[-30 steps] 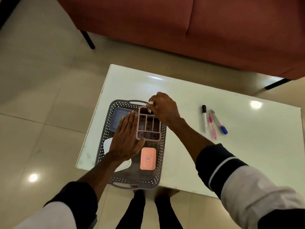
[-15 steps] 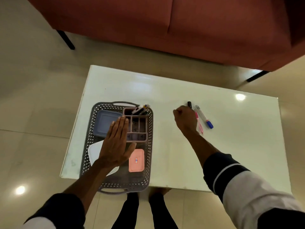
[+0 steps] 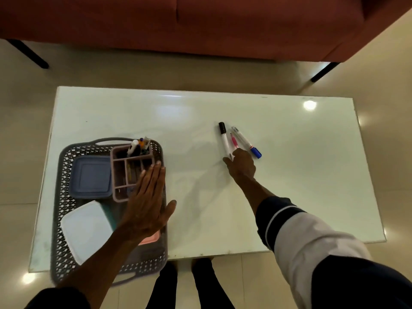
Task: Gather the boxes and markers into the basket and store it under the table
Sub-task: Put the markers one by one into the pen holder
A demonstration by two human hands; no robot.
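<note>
The person is gathering markers. The basket (image 3: 64, 219) sits at the counter's (image 3: 289, 186) seven o'clock corner, boxes and a marker-filled organizer (image 3: 131, 172) inside. The left hand (image 3: 147, 208) hovers flat over it, grip open, holding nothing. The right hand (image 3: 242, 165) reaches three markers near centre, fingertips at the black-capped marker (image 3: 224, 139); whether its grip has closed cannot be told. Next, probably: pinch one, carry it toward nine o'clock.

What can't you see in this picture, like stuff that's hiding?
- Pink box: mostly under the left hand, head view.
- Near ends of the black-capped marker and pink marker: behind the right hand; whether it grips one is unclear.
- Markers in the organizer: too small to count.
- Under the table: hidden by its top.
</note>
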